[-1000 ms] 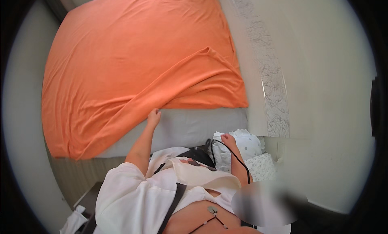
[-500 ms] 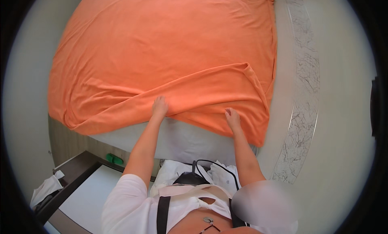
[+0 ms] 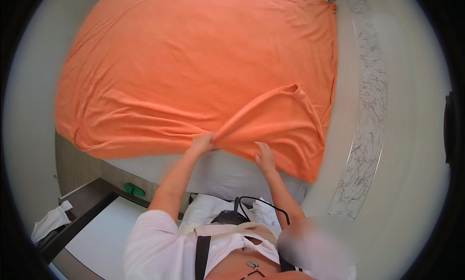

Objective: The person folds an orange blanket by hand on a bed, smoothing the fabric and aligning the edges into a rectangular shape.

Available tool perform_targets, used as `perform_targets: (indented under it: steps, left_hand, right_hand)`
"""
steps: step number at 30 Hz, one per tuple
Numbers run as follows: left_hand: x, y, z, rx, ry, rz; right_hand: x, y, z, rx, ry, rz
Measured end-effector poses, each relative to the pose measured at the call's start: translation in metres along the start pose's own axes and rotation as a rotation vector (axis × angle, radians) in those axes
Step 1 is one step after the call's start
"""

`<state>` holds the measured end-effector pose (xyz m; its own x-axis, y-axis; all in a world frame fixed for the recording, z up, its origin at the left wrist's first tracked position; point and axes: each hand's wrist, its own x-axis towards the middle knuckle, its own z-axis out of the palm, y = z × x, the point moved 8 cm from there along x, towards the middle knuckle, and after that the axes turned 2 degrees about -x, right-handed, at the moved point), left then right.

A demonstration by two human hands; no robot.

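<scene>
An orange blanket (image 3: 203, 62) covers the bed. Its near edge is folded back at the right, forming a raised flap (image 3: 276, 115) that narrows toward my left hand. My left hand (image 3: 202, 142) is closed on the blanket's near edge, where the creases gather; its fingertips are partly hidden by the cloth. To its right, my right hand (image 3: 265, 158) lies against the blanket near the lower edge of the flap, thumb and fingers apart with no cloth visible between them. Below the blanket edge shows the white side of the mattress (image 3: 225, 176).
A dark-framed table with a white top (image 3: 106, 231) stands at the lower left, a white cloth (image 3: 51, 224) on its corner. One green slipper (image 3: 134, 189) lies on the floor beside it. A black cable (image 3: 264, 200) curves before me. The pale wall (image 3: 407, 135) bounds the right.
My left hand has moved right and nearer, taking hold of the blanket edge and pulling part of the fold down. My right hand has shifted left and nearer, its fingers now apart.
</scene>
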<state>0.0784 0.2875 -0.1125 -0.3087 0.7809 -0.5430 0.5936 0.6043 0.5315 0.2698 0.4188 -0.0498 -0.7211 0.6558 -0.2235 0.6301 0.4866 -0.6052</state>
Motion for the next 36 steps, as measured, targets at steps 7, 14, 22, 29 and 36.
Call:
perform_targets:
  steps: [7,14,22,29,36]
  left_hand:
    - [-0.169,0.037,0.0,-0.366,-0.15,0.191]
    - [-0.245,0.032,0.009,-0.575,-0.323,0.158]
    - [-0.301,0.011,0.137,-0.806,-0.573,0.053]
    - [-0.357,0.0,0.223,-0.875,-0.79,-0.216]
    - [-0.386,-0.015,0.236,-0.974,-0.616,-0.285]
  right_hand:
    - [-0.003,-0.087,0.021,-0.74,-0.204,-0.479]
    - [-0.137,-0.003,0.017,-0.98,-0.813,-0.212]
    - [-0.332,0.031,-0.008,-0.815,-0.682,0.118]
    - [-0.471,0.06,0.018,-0.76,-0.654,0.427]
    - [-0.471,0.043,0.001,-0.769,-0.703,0.395]
